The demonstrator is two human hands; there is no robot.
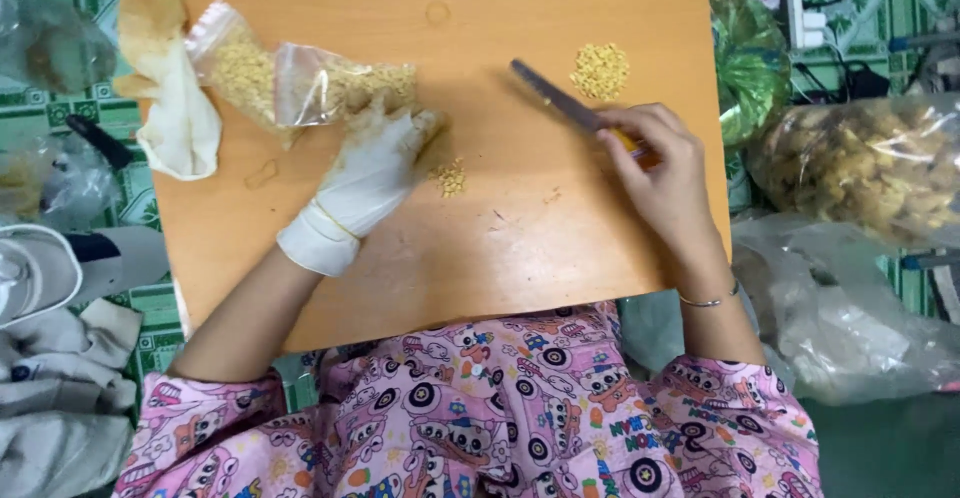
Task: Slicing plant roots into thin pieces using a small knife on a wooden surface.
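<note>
On the orange worktop (560,228) I see the work well under way: a clear plastic bag (300,83) at the far left already holds a good fill of small yellow pieces, which I take as finished. My gloved left hand (370,173) rests curled against that bag, and my bare right hand (665,163) is wrapped round the handle of a serrated knife (555,98), blade pointing far-left. Still loose, by my reckoning, are a far-right heap (600,70) and a smaller scatter (450,176) just right of the glove.
</note>
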